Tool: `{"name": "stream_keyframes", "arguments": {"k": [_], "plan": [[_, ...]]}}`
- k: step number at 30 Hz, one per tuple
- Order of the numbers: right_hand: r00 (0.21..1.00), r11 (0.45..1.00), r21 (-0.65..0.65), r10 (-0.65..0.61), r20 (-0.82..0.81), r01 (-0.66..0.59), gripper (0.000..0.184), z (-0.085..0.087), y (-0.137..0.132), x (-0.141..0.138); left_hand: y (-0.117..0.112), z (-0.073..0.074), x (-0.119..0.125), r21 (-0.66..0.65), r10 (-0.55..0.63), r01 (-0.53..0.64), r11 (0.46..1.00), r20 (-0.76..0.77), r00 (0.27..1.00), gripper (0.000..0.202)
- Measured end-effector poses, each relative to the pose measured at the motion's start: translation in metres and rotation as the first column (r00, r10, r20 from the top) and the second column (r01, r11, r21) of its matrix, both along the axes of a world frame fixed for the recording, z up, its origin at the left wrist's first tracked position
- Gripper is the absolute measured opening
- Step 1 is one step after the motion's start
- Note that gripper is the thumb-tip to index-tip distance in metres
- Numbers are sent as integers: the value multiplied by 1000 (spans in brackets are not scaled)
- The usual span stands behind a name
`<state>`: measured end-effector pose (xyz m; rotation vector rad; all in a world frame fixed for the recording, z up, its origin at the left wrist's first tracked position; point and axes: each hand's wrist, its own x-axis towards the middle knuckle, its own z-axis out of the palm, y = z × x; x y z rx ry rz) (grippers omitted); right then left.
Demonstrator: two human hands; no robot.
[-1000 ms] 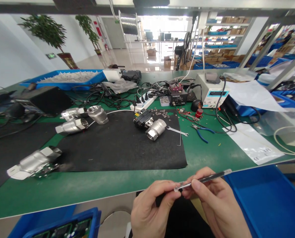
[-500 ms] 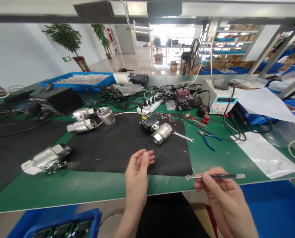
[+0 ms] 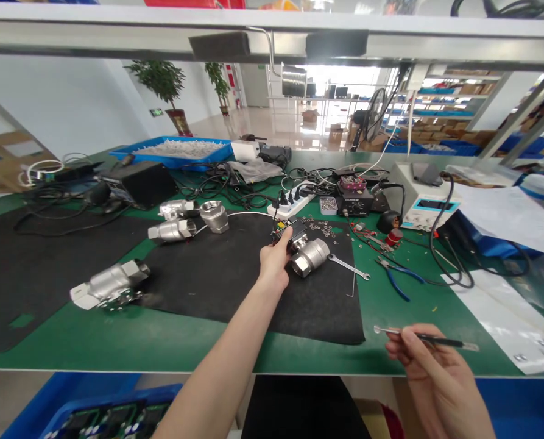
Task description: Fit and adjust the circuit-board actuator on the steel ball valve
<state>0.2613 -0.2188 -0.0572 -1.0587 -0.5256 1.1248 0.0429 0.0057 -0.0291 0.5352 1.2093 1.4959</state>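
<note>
My left hand reaches over the mat to a black valve actuator, its thumb on the top and its fingers mostly hidden behind. The actuator is joined to a shiny steel ball valve lying on its side. Above the bench's front edge, my right hand pinches a slim pen-like tool with a dark body, clear end and thin metal shaft. A small round tip on the tool points left. An open-end wrench and a hex key lie right of the valve.
Several steel valves stand on the left of the black mat. Loose nuts or washers are scattered behind the actuator. Blue-handled pliers, a white power strip, a power supply and cables crowd the right and back.
My left hand has moved forward from above the mat onto the actuator. My right hand still holds the tool at the front right. The view has shifted slightly.
</note>
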Motion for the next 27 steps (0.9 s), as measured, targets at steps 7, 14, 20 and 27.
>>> {"name": "stream_keyframes", "arguments": {"k": [7, 14, 20, 27], "plan": [[999, 999, -12, -51, -15, 51, 27, -6, 5, 12, -28, 4, 2, 125, -42, 50, 991, -70, 997, 77], [993, 994, 25, -109, -48, 111, 19, -2, 23, 27, -49, 13, -6, 256, -223, 380, 889, -481, 848, 93], [991, 994, 45, -92, -99, 97, 17, 11, 54, 28, -43, 25, -31, 211, -555, 659, 722, -393, 733, 100], [992, 993, 116, 22, -122, -8, 13, 28, 79, 5, -35, 36, -53, 105, -693, 819, 564, -479, 539, 102]]}}
